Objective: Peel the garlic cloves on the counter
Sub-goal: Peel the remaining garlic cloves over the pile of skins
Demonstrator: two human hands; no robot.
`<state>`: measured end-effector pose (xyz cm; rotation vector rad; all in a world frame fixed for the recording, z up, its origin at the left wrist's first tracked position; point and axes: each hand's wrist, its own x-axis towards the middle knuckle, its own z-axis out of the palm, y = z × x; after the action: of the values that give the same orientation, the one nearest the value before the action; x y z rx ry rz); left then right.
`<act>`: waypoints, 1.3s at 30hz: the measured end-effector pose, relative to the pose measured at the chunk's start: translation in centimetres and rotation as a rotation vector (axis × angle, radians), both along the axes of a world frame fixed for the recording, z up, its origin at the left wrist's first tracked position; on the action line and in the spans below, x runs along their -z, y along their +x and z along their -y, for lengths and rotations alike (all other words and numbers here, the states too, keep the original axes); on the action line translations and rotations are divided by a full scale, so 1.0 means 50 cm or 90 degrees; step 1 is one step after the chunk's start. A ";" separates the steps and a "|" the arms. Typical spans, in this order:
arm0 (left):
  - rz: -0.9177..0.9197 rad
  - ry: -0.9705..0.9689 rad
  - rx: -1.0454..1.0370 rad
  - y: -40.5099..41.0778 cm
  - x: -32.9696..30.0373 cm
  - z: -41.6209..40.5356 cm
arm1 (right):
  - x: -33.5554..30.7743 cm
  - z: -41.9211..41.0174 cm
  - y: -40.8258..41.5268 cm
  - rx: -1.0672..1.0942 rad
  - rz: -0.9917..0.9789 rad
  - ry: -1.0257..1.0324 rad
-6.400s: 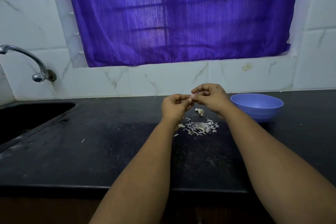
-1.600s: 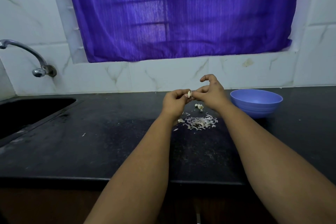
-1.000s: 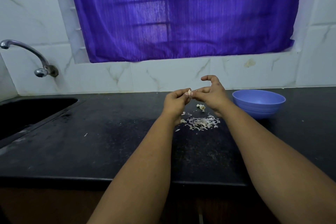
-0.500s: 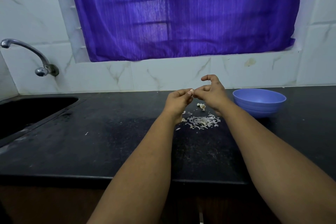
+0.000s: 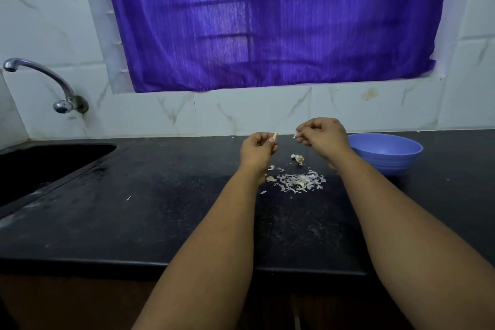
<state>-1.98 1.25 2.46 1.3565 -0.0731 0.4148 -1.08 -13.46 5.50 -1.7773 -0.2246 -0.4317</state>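
**Two hands apart above the garlic skins**

My left hand pinches one clove, tip up. My right hand, fingers curled, pinches a scrap of skin. Below, on the black tabletop, lie one more clove and one pile of peelings. One blue bowl sits just right.

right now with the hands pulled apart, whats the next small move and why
Probably let go of the scrap of skin that the right hand pinches, dropping it onto the peel pile just below. The left hand holds the garlic clove with its tip bared, so the right fingers need freeing before they go back to pull more skin.
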 end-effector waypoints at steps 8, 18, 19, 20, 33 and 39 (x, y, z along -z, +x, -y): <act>-0.003 0.024 0.005 -0.009 -0.002 0.002 | 0.008 -0.003 -0.015 0.030 0.063 -0.192; 0.030 0.070 -0.002 -0.018 -0.006 0.008 | 0.017 -0.028 -0.005 0.003 0.120 -0.137; 0.032 0.074 -0.001 -0.020 -0.006 0.008 | 0.017 -0.027 -0.005 0.011 0.122 -0.142; 0.034 0.078 0.001 -0.021 -0.007 0.008 | 0.016 -0.026 -0.006 0.017 0.122 -0.148; 0.010 0.124 -0.066 -0.023 -0.004 0.006 | 0.019 -0.026 -0.007 0.010 0.241 -0.377; 0.005 0.120 -0.049 -0.017 0.000 0.003 | 0.023 -0.025 0.002 -0.026 0.210 -0.276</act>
<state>-2.80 1.11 2.47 1.5467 -0.0675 0.4872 -1.00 -12.22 4.35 -2.1116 -0.6247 -0.6849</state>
